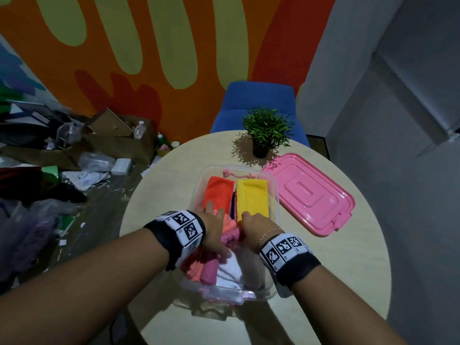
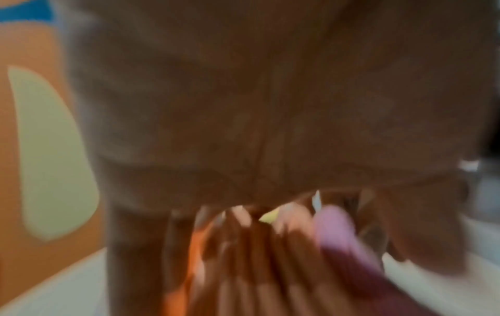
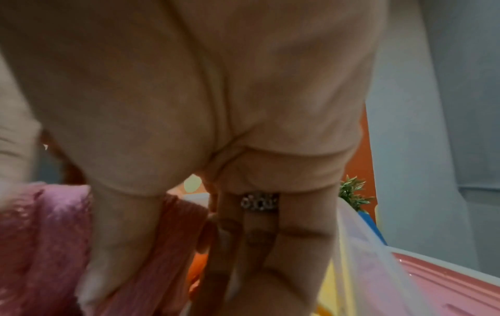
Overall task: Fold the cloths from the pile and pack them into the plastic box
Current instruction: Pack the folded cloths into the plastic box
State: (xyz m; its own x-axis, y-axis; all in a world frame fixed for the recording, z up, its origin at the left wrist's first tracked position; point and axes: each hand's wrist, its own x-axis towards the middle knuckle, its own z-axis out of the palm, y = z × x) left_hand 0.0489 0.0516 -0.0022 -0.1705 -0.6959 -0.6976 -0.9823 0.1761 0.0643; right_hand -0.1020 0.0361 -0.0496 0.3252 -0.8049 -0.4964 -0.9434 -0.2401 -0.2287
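Observation:
A clear plastic box point(image 1: 273, 188) stands on the round table, packed with folded cloths. An orange cloth point(image 1: 217, 192) and a yellow cloth point(image 1: 254, 197) lie at its far end, a pink roll point(image 1: 210, 272) and a white cloth point(image 1: 231, 270) at its near end. Both hands are inside the box. My left hand point(image 1: 216, 220) lies with straight fingers point(image 2: 257, 256) on the cloths, beside a pink cloth point(image 2: 335, 231). My right hand point(image 1: 254, 227) holds a salmon cloth point(image 3: 178, 224) between thumb point(image 3: 121, 245) and fingers point(image 3: 259, 245), pointing down into the box.
The pink lid point(image 1: 311, 192) lies on the table right of the box. A small potted plant point(image 1: 266, 130) stands behind it, with a blue chair point(image 1: 256, 100) beyond. Boxes and clutter cover the floor at the left point(image 1: 74, 150).

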